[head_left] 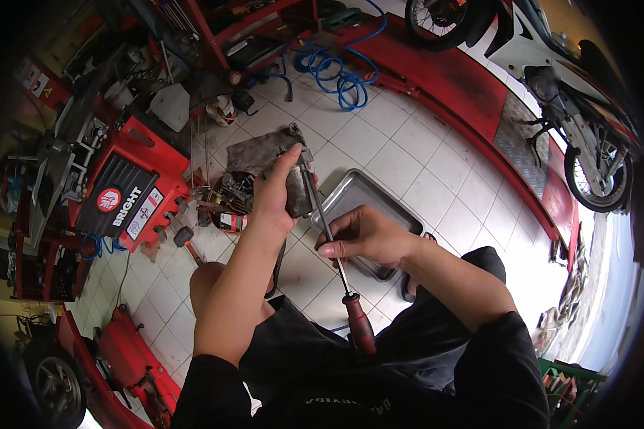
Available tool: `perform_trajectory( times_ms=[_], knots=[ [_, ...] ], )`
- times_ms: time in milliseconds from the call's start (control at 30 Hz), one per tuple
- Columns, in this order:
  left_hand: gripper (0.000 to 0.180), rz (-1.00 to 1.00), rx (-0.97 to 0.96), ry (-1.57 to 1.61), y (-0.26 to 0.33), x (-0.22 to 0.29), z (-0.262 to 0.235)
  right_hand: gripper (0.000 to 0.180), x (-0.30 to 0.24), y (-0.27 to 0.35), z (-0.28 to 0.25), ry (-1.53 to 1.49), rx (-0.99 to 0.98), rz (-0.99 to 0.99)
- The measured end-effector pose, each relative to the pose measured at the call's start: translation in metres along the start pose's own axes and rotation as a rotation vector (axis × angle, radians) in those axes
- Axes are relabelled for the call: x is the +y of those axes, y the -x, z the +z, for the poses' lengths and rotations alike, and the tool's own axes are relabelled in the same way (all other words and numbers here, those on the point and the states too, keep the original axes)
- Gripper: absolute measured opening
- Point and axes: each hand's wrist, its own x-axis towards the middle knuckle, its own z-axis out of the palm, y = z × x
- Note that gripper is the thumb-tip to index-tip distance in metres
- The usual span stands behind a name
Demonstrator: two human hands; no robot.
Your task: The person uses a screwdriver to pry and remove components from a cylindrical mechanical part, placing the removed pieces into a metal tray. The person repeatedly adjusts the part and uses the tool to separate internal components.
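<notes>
1. Left hand (275,191) is closed around a small grimy metal part (298,187), probably a carburettor body or similar casting; the exact kind cannot be told. It is held up in the air in front of the person, above the tiled floor (401,143).
2. Right hand (361,234) is closed on the steel shaft of a long screwdriver (334,247), fingers pinching it about midway. The dark red handle (360,323) hangs free below the grip, toward the person's lap.
3. The screwdriver tip runs up from the right-hand grip and meets the top of the part, just beside the left thumb (the contact point itself is too small to read).
4. Progress, as a judgement: the part is off any machine and in hand, and the tool is set against it. No loosened screw or separated piece shows, so disassembly looks barely begun.
5. Beyond the right-hand grip lies a metal tray (358,194), with nothing visibly in it.
6. Past the left-hand grip: a round container of parts (230,196) on the floor, and a red machine (132,187) further left.
</notes>
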Motion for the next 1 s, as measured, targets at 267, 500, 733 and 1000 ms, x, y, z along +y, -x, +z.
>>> perform_trajectory(
  times_ms=[267, 500, 733, 1000],
  knots=[
    [0.040, 0.023, -0.005, 0.009, -0.002, 0.000, -0.001, 0.032, -0.010, 0.010, 0.013, -0.335, -0.053, -0.019],
    [0.039, 0.012, 0.013, 0.020, -0.003, -0.001, -0.002, 0.028, -0.003, 0.002, 0.002, 0.080, 0.035, -0.005],
    [0.038, 0.008, -0.010, 0.055, -0.005, 0.000, -0.005, 0.031, -0.009, 0.010, 0.012, -0.321, -0.036, 0.041],
    [0.038, 0.014, 0.026, 0.064, -0.007, -0.002, -0.003, 0.031, -0.011, 0.007, -0.002, 0.008, 0.029, 0.015]
  ],
)
